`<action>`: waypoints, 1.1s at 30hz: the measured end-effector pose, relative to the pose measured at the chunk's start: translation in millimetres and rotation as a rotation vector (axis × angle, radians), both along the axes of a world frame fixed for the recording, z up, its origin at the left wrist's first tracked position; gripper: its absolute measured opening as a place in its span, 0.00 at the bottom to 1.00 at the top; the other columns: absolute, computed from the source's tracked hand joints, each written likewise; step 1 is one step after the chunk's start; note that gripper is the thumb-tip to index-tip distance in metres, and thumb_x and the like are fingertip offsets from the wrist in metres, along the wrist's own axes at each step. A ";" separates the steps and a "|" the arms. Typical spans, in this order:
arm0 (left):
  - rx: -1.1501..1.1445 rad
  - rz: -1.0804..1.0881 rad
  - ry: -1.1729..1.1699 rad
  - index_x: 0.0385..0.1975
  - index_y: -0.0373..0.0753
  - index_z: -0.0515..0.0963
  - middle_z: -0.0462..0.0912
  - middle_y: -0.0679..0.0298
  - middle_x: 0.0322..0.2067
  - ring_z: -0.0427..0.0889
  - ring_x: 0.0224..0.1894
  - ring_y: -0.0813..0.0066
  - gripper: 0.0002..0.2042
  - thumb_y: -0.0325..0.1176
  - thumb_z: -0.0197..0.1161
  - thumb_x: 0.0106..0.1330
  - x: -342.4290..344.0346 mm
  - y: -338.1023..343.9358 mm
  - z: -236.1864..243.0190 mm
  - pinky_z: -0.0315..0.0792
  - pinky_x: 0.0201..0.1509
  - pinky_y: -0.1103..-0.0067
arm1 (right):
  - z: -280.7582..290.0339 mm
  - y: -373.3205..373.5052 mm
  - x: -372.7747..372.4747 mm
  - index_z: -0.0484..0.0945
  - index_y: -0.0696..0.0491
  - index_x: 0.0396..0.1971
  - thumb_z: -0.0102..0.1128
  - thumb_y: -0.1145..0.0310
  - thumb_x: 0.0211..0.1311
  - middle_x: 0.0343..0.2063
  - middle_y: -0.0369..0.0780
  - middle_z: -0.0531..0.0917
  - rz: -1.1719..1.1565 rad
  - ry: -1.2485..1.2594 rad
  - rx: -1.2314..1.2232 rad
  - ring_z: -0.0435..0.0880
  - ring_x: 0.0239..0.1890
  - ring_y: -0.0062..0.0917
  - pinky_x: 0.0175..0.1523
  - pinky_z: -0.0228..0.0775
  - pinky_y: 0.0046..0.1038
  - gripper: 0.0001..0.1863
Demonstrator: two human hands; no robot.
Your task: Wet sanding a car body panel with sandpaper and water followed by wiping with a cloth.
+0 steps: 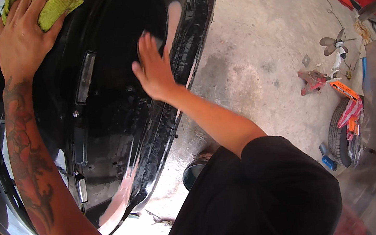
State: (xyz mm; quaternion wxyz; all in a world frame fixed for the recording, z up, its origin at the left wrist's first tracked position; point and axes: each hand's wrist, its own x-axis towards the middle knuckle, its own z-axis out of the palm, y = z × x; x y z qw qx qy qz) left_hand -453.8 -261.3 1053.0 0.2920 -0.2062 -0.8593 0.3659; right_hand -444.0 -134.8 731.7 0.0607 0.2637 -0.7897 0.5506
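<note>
Item: glossy black curved car body panel (109, 80), the landmark for all below. It runs lengthwise from the top of the view down toward the person's feet, its ribbed lower edge facing the pale concrete floor (255, 49). The surface is dark and reflective, with bright glare streaks; a narrow rectangular lamp or reflector (84, 77) sits near its middle.

Item: left hand (20, 38). Tattooed forearm reaches up along the panel's left side. The hand presses a yellow-green folded microfibre cloth (55, 8) flat onto the panel's upper end, fingers spread over the cloth, palm down; a pressing hold, not a pinch.

Item: right hand (154, 69). Open and flat, fingers together, holding nothing, laid against the panel's right flank just short of the ribbed edge. A pale smear or glare (174, 17) lies just beyond its fingertips.

Relation: the cloth lies up and to the left of the right hand, across the panel's width; the left hand is on it, the right hand well apart from it.

Item: beyond the panel's ribbed edge, on the floor: a small white fan (335, 44), a red tool (311, 82), a black tyre (341, 133).
</note>
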 end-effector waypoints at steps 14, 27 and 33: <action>0.027 0.034 -0.003 0.56 0.58 0.77 0.81 0.74 0.52 0.79 0.56 0.69 0.23 0.37 0.70 0.58 4.4 5.8 2.9 0.71 0.55 0.66 | 14.7 -6.1 -35.7 0.47 0.61 0.74 0.40 0.50 0.75 0.75 0.53 0.48 -0.137 0.150 0.008 0.45 0.77 0.48 0.75 0.35 0.58 0.38; -0.005 0.056 0.014 0.56 0.57 0.77 0.81 0.75 0.52 0.79 0.57 0.69 0.23 0.38 0.70 0.58 4.6 8.3 4.6 0.69 0.56 0.65 | 39.7 6.5 -77.9 0.57 0.55 0.72 0.47 0.51 0.72 0.74 0.45 0.55 -0.119 0.489 0.008 0.53 0.75 0.44 0.73 0.42 0.60 0.35; 0.004 0.039 0.004 0.56 0.57 0.77 0.81 0.75 0.52 0.79 0.56 0.69 0.23 0.38 0.70 0.58 3.7 9.9 2.9 0.69 0.55 0.65 | -6.0 32.9 -78.0 0.57 0.51 0.73 0.51 0.52 0.71 0.75 0.41 0.56 -0.007 0.579 0.150 0.52 0.76 0.39 0.74 0.41 0.59 0.35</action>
